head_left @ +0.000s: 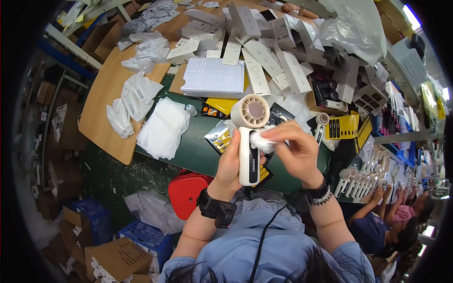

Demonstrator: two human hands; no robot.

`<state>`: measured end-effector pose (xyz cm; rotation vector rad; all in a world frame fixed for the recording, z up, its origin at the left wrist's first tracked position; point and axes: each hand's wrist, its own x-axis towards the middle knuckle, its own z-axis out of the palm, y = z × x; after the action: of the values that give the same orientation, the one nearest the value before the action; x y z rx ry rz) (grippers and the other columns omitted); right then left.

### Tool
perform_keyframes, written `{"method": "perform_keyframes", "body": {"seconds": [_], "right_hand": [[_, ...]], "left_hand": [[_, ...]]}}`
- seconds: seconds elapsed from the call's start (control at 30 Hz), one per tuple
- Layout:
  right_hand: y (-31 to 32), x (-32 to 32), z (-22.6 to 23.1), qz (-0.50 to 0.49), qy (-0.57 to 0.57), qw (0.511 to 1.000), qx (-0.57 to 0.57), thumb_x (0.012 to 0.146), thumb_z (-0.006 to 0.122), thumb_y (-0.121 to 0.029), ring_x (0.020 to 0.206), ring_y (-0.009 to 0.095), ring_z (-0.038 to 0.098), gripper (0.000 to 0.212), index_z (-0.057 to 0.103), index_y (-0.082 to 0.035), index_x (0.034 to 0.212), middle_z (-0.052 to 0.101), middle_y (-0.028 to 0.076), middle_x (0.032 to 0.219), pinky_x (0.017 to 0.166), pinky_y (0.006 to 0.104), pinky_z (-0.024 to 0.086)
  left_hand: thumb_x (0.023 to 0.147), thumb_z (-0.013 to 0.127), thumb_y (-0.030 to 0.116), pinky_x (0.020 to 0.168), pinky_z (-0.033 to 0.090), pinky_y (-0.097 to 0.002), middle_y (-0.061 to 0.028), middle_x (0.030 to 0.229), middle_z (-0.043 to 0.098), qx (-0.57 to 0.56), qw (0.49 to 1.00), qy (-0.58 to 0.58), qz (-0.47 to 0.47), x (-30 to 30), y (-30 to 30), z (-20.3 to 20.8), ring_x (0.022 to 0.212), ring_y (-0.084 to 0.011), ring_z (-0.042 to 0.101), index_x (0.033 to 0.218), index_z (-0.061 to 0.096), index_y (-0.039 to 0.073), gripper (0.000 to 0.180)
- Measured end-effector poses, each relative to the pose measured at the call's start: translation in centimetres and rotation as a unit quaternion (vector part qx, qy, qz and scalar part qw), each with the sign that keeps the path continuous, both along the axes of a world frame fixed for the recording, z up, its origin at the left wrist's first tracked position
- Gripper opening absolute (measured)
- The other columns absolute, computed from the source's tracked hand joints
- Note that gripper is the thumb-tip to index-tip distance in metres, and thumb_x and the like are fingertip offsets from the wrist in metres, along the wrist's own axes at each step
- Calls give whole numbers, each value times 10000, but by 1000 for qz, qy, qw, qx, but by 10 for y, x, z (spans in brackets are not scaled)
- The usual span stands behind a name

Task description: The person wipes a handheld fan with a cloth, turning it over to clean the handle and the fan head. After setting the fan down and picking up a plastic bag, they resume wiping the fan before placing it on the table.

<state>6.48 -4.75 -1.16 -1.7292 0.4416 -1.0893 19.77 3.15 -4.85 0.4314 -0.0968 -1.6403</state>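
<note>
A cream handheld fan (pixel 245 160) with a round grilled head and a black strip down its handle stands upright in front of me. My left hand (pixel 230 162) is wrapped round the handle from the left side. In my right hand (pixel 297 148) a white wad of cloth or tissue (pixel 262 140) is pinched, pressed against the upper handle just below the fan head; it is a little blurred. Beyond the fan, yellow and black sticker sheets (pixel 220 137) lie on the green table (pixel 191 158).
Left on the table are a stack of white sheets (pixel 165 127) and bagged fans (pixel 139 96). Farther back lie white trays (pixel 213 78) and piled white boxes (pixel 264 59). Several fans (pixel 356 181) line the right, near co-workers (pixel 382 221). A red stool (pixel 188 193) stands below.
</note>
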Motion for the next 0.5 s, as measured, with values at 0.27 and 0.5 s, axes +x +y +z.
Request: {"method": "perform_keyframes", "body": {"seconds": [0.27,0.5], "right_hand": [[33,5,-12,81,105,969,-210,604,537,139,772,234,577,370,664,-69,882,650,71,1008,733,325,462],[54,-35,-16,197,130,963,-129,647,528,141,820,263,584,361,649,-37,937,630,92,1026,753,307,475]], "left_hand": [[953,269,489,653,473,-269,-61,909,540,95,995,-17,28,-3,0,7,750,-137,531,1185,444,24,548],[958,281,471,648,470,-260,-66,905,547,7,999,36,21,10,-9,2,725,-133,521,1222,428,9,553]]}}
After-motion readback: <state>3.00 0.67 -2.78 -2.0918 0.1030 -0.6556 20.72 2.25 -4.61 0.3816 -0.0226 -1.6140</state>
